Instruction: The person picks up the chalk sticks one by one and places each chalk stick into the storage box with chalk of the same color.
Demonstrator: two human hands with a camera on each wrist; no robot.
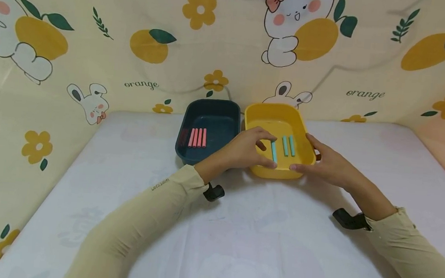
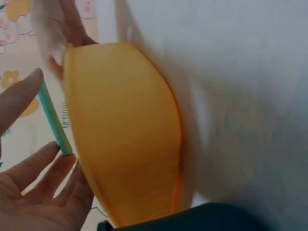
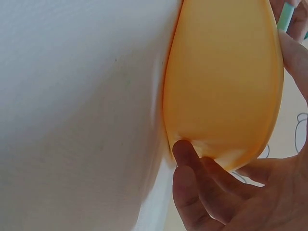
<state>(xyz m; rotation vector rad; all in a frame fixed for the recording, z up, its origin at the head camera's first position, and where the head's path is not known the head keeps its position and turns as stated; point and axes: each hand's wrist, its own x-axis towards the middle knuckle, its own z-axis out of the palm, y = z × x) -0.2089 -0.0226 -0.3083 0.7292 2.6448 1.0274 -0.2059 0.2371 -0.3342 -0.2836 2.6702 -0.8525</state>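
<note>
My left hand pinches a green chalk stick by its two ends, thumb at one and fingertips at the other. In the left wrist view this chalk is held up at the rim of the yellow tub. Two more green chalk sticks lie side by side inside that tub. At the tub's right side, my right hand grips it, thumb on the near rim. Its fingertips press the outer wall in the right wrist view.
Left of the yellow tub stands a dark blue tub holding several pink chalk sticks in a row. Both tubs are on a white-covered table, near the patterned cloth that hangs behind it.
</note>
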